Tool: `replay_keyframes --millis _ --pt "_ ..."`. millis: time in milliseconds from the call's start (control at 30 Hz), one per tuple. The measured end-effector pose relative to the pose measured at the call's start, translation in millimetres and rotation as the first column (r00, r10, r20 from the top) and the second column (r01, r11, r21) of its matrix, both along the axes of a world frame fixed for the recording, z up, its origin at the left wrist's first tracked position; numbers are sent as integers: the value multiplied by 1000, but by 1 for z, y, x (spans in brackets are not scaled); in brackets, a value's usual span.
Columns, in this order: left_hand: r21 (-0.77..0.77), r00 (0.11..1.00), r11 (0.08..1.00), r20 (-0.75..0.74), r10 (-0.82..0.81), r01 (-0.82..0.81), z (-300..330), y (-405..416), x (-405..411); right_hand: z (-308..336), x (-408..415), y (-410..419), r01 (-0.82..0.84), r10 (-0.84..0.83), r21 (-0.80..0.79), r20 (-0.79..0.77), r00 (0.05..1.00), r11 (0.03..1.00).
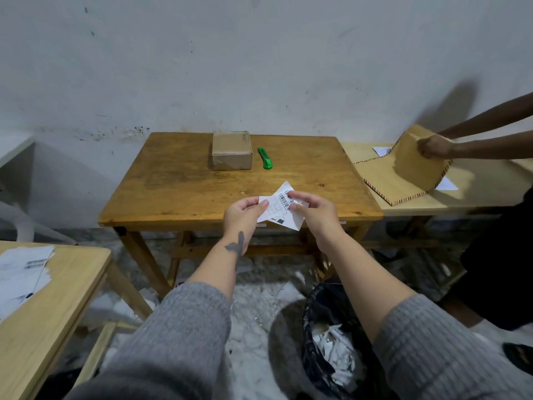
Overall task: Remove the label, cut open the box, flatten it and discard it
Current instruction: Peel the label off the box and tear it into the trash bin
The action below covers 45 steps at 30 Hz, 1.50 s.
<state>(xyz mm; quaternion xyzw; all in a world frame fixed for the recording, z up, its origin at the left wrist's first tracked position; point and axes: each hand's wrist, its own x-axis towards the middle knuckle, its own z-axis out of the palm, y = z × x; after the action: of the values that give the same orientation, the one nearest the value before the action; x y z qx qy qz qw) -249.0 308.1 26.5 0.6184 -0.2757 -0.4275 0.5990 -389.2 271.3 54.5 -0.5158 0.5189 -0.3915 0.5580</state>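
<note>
A black-lined bin (331,336) stands nearest. Above the table's (178,197) front edge, left hand (242,212) and right hand (313,207) pinch the peeled label (281,209) between fingers. Farther back sit the closed cardboard box (232,151) and a green utility knife (265,158) just beside it.

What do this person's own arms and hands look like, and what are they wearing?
Both arms wear grey ribbed knit sleeves pushed up to about the elbow, leaving the forearms bare. The left hand has a dark tattoo at its wrist. The right hand shows no gloves, rings or markings.
</note>
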Motion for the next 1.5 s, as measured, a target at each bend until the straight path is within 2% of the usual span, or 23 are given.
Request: replay_keyframes --millis 167,333,700,933,1033,1133,1233,1300,1400,1500 --pt "2 1000 1000 8 -24 24 8 -2 -8 1 -20 -7 -79 69 85 116 991 993" --pt "-18 999 999 11 -31 31 5 -6 -28 0 -48 -11 -136 124 110 108 986 985" --pt "-19 992 996 86 93 -92 1 -28 -117 7 -112 -31 -40 42 15 -193 980 999" --pt "-24 985 989 90 150 -149 -7 -36 -160 -9 -147 -47 -46 24 -83 -250 968 996" --pt "-28 982 987 94 161 -159 -8 -38 -176 -11 -156 -52 -113 48 -141 -399 916 984" --pt "-51 981 984 90 173 -169 -9 -40 -188 -11 -166 -59 -167 -44 -275 -627 778 947" --pt "-55 984 986 83 159 -154 -10 -40 -192 -12 -174 -65 -339 -78 -407 -729 680 848" --pt "-61 990 990 63 130 -126 -11 -41 -194 -15 -177 -66 -438 -39 -397 -774 631 806" --pt "-81 993 990 26 115 -113 -10 -41 -194 -17 -178 -68 -479 -15 -392 -785 619 786" --pt "-88 992 989 22 120 -118 -10 -42 -191 -17 -176 -66 -431 -54 -440 -746 664 788"
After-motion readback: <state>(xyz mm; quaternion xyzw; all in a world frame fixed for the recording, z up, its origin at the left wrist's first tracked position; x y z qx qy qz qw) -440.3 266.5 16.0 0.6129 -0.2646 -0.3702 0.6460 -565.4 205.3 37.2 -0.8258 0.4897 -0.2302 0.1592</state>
